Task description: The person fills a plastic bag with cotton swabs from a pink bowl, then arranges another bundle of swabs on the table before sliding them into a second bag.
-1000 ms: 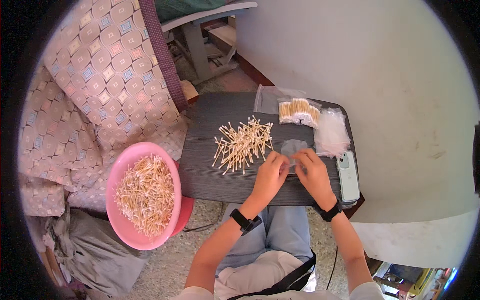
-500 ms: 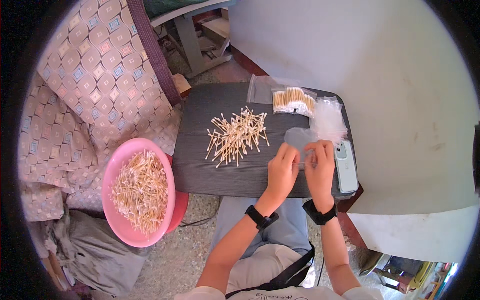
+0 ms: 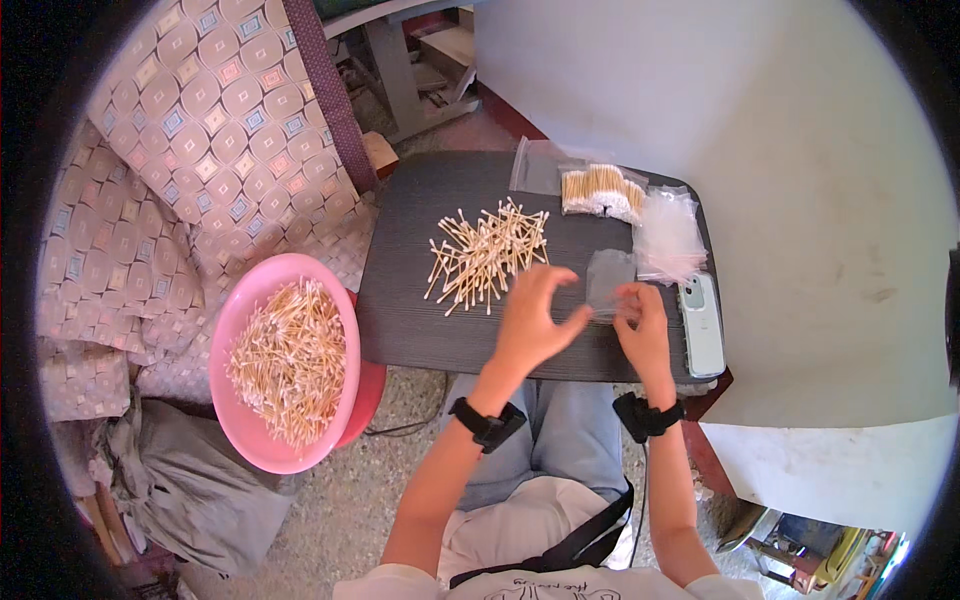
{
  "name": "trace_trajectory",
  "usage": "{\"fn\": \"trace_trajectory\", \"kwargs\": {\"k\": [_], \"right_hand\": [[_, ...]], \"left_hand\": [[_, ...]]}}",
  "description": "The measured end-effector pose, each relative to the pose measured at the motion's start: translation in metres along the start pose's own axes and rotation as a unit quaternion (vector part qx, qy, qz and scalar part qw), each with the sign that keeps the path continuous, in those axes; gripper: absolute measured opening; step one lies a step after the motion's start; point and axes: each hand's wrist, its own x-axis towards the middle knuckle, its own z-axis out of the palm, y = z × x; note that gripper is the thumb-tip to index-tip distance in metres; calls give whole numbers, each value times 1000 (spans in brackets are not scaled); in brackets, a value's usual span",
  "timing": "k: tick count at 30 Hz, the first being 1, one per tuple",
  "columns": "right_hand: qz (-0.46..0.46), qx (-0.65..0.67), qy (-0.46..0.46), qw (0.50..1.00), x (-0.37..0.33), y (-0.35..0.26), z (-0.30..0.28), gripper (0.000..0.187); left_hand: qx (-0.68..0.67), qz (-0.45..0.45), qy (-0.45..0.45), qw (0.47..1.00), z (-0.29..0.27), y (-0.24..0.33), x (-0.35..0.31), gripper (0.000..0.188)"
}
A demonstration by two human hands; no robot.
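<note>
A loose pile of cotton swabs [image 3: 490,250] with pale sticks and white tips lies on the left half of the dark table [image 3: 420,335]. My left hand [image 3: 535,318] is open at the pile's lower right edge, thumb and fingers spread apart, and I see nothing in it. Close by on the right, my right hand [image 3: 642,325] pinches the near edge of a clear plastic bag [image 3: 608,275]. That bag looks flat, with no swabs visible inside. Behind it lie bagged cotton swabs [image 3: 602,193], bundled side by side.
A stack of clear bags [image 3: 668,235] lies at the table's right side, with a pale phone [image 3: 703,325] nearer me. Another clear bag [image 3: 537,165] rests at the far edge. A pink basin [image 3: 225,390] full of swabs stands left, beside a patterned sofa [image 3: 215,130].
My left hand has let go of the bag and moved left toward the swab pile, its fingers spreading. My right hand keeps its pinch on the bag. The whole view has shifted slightly.
</note>
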Motion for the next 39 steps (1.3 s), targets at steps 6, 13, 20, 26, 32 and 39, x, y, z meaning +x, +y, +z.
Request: {"fn": "trace_trajectory", "kwargs": {"k": [6,13,20,26,32,39], "right_hand": [[-120,-226,-59,965,-4,-47,-19,50],[-114,-127,-76,982,2,-55,-15,45],[-137,-178,-66,972,1,-59,-14,38],[-151,-179,-68,970,1,-61,-2,35],[-186,-173,-67,965,0,-66,23,31],[-211,-171,-104,957,1,-76,52,31]], "left_hand": [[350,-114,82,926,-54,-41,8,54],[281,-90,17,955,-60,-69,12,34],[181,-191,-17,965,-71,-51,16,22],[124,-197,37,972,-72,-56,13,17],[133,-133,75,979,-81,-71,9,17],[260,-40,58,963,-72,-72,4,17]]}}
